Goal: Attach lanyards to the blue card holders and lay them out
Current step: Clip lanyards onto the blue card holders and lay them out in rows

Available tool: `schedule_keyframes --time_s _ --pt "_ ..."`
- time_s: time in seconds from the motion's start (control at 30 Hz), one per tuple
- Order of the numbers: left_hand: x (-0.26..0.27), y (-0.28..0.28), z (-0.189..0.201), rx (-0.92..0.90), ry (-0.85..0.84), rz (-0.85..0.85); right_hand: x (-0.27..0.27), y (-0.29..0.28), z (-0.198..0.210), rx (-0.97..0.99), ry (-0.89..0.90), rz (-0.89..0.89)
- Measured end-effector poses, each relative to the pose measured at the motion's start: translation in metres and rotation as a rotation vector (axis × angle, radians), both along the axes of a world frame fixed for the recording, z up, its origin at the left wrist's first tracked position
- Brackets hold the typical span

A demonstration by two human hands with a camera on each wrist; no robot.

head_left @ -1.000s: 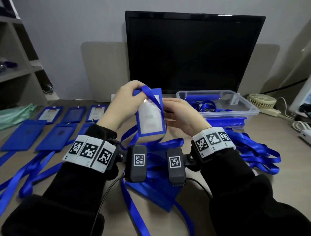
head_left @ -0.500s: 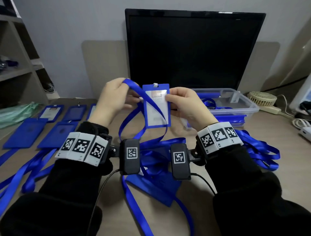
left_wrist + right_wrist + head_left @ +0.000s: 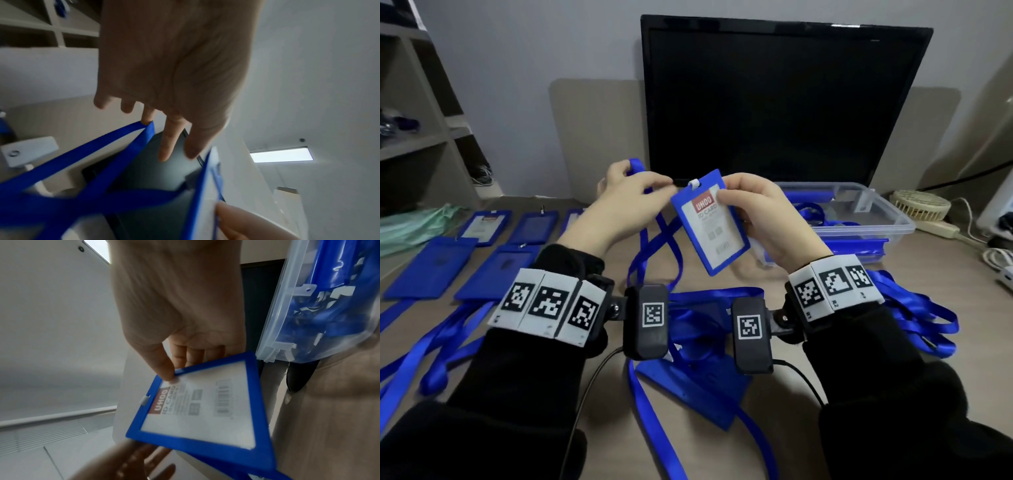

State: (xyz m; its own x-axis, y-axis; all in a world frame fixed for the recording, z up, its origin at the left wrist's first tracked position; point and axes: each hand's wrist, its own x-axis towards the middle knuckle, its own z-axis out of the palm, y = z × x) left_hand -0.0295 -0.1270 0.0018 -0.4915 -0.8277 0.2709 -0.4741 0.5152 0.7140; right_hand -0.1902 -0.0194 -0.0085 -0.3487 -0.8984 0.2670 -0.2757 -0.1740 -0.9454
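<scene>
Right hand grips a blue card holder by its upper right edge, tilted, raised above the desk centre. Left hand pinches the blue lanyard end beside the holder's white top clip. Finished holders lie along the desk's left edge.

The card inside the blue card holder carries a red band with white letters reading "UHOO", and under it grey letters reading "ID CARD". The right wrist view shows the same words on the card, with a barcode and finer print beside them that is too small to read. The white wristband on the right wrist bears black square markers and small labels "R1" and "R2".
</scene>
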Motion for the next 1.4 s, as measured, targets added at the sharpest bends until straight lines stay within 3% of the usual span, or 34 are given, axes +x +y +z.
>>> schedule_keyframes --time_s 0.1,0.3,0.47,0.87,1.03,1.4 --pt "-0.008 0.011 0.007 0.182 0.184 -0.106 0.0 0.001 0.0 0.031 0.007 0.009" --pt "-0.006 0.028 0.007 0.052 -0.062 -0.247 0.001 0.004 0.005 0.029 0.035 0.062" --pt "-0.007 0.034 0.003 0.026 -0.037 -0.301 0.002 0.004 0.007 0.019 0.056 0.042" --pt "-0.015 0.032 -0.001 -0.137 0.004 -0.288 0.003 0.004 0.006 -0.056 0.083 0.009" --pt "-0.018 0.037 0.0 -0.076 0.14 -0.314 0.007 0.004 0.007 -0.07 0.062 0.017" --pt "-0.02 0.037 0.005 -0.159 0.212 -0.238 0.003 0.009 0.014 -0.049 0.06 0.057"
